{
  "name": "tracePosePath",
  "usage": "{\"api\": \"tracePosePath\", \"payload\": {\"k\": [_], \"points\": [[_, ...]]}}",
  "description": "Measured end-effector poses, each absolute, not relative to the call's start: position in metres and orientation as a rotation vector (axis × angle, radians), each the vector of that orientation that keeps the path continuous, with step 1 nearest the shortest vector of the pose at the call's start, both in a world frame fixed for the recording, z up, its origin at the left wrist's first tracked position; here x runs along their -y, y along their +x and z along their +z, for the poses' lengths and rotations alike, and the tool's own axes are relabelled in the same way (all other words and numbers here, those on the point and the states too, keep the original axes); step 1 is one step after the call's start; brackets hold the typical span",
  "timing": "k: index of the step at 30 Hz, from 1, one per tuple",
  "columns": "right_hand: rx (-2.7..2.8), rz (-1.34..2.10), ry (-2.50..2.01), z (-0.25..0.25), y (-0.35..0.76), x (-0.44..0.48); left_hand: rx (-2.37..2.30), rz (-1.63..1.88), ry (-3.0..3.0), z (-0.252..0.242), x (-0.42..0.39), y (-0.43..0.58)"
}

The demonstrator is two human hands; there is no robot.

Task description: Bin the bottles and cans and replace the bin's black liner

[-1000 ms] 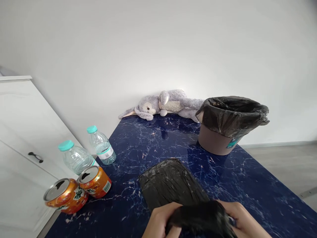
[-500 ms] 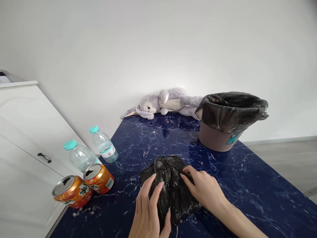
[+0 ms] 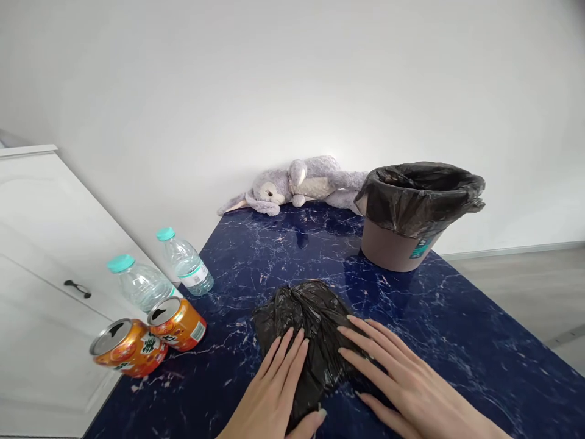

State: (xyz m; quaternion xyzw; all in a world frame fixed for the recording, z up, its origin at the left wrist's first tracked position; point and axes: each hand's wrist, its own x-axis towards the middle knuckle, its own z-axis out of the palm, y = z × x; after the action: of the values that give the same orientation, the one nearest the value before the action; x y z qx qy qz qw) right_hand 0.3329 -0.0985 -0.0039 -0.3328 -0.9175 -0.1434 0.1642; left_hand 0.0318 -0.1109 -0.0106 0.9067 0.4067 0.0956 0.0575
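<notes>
A crumpled black plastic bag (image 3: 320,329) lies on the dark blue marbled table (image 3: 242,256), spread loosely in front of me. My left hand (image 3: 276,390) rests on the bag's near left part, fingers stretched out and thumb apart. On the bag's right side lies my right hand (image 3: 395,375), its fingers spread and flat. Neither hand grips the plastic.
To the left stand two orange cans (image 3: 178,323) with opened tops and two clear bottles (image 3: 187,262) with teal caps. A lined waste bin (image 3: 393,244) is at the back right. A grey plush rabbit (image 3: 315,183) lies against the wall. A white cabinet (image 3: 41,274) adjoins the left.
My right hand has let go of the bag's edge and opened flat over it. My left fingers have straightened onto the bag. The view has shifted slightly.
</notes>
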Motion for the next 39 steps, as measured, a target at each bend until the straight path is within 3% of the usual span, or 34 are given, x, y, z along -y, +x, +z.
{"api": "tracePosePath", "payload": {"k": [8,19,25,30,35,39], "points": [[2.387,0.027,-1.061,-0.008,0.331,0.094,-1.277,0.270,2.693,0.000,0.110,0.039],[2.425,0.155,-0.941,0.041,0.341,0.121,-1.070,0.206,2.424,0.019,0.111,0.017],[2.367,0.652,-1.049,0.028,0.337,0.120,-1.160,0.228,2.138,0.044,0.116,0.011],[1.971,0.942,-1.342,0.013,0.319,0.105,-1.355,0.382,2.093,0.042,0.102,0.019],[1.798,0.852,-1.488,-0.008,0.311,0.071,-1.514,0.522,2.189,0.022,0.075,0.028],[1.791,0.357,-1.529,-0.010,0.303,0.064,-1.626,0.633,2.404,0.007,0.061,0.028]]}}
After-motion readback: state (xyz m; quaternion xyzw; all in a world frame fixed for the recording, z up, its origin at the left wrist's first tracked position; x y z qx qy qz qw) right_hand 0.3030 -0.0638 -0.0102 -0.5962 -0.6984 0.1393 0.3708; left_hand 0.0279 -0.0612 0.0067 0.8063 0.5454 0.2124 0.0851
